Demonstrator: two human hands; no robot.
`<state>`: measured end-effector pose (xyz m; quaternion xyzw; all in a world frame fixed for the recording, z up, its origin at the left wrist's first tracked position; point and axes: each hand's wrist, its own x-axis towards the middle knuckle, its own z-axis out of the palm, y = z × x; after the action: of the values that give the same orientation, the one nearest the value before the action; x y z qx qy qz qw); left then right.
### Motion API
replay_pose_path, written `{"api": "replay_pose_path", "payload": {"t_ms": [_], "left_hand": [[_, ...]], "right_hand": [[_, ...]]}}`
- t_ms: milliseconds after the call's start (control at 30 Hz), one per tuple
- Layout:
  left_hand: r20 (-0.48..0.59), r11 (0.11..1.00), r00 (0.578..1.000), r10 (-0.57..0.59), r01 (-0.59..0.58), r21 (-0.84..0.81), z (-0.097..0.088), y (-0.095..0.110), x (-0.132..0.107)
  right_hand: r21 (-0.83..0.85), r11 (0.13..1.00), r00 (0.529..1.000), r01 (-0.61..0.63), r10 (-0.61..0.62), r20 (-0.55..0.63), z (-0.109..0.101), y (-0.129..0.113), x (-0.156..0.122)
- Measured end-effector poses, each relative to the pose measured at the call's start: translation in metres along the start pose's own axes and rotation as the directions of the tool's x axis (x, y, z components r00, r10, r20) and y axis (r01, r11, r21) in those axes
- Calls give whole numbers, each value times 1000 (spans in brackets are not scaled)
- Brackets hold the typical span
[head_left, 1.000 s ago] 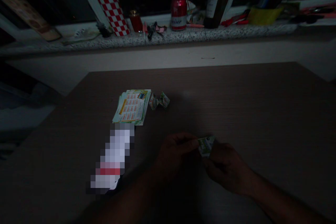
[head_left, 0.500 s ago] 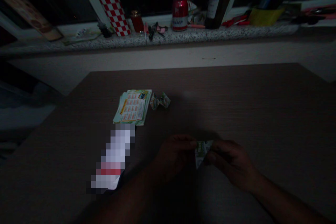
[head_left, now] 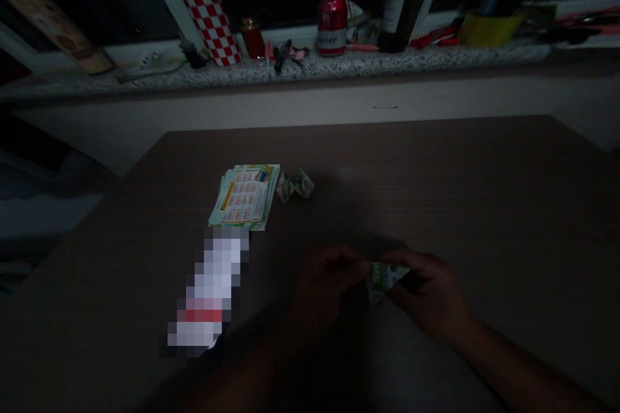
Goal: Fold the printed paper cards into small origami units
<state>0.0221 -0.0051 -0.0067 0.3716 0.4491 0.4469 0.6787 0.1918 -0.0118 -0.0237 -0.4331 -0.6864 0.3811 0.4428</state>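
Observation:
A small folded triangle of printed paper [head_left: 382, 277], green and white, is held between both hands above the dark wooden table. My left hand [head_left: 334, 281] pinches its left corner between thumb and fingers. On the other side my right hand [head_left: 426, 290] grips the right edge, its index finger along the top and its thumb below. Farther off, two small folded paper pieces [head_left: 295, 185] stand beside a stack of printed sheets [head_left: 246, 197] with rows of red print. Dim light hides much of the fingertips.
A pixelated pale object [head_left: 213, 290] lies on the table [head_left: 460, 174], left of my hands. Behind, the granite sill [head_left: 290, 76] bears a checkered red-and-white bottle [head_left: 210, 26], a red can [head_left: 332, 24], a dark bottle [head_left: 394, 13], a small red jar [head_left: 252, 39] and a yellow container [head_left: 489, 29].
The folded paper has shifted slightly right and tilted. My left hand has moved right with it, and my right index finger now reaches over its top edge.

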Motion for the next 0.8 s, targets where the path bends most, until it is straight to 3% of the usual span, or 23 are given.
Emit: {"api": "replay_pose_path", "payload": {"t_ms": [200,400,500,600,800], "left_hand": [[95,942,974,207,-224,251,1,-6,-11],[160,806,947,278,-320,498,0,-5,-12],[206,765,934,291,-356,537,0,-3,-12],[194,788,946,258,-323,524,0,-2,-12],[97,904,987,132,-160,397,-2,0,-9]], "right_hand": [[104,995,1000,0,1,-16,-1,1,0],[164,982,995,-96,97,2,0,-2,0],[212,966,989,-151,150,18,1,-3,0],[235,955,984,-179,178,24,0,-2,0],[199,972,991,-123,131,-29,-1,-2,3]]}}
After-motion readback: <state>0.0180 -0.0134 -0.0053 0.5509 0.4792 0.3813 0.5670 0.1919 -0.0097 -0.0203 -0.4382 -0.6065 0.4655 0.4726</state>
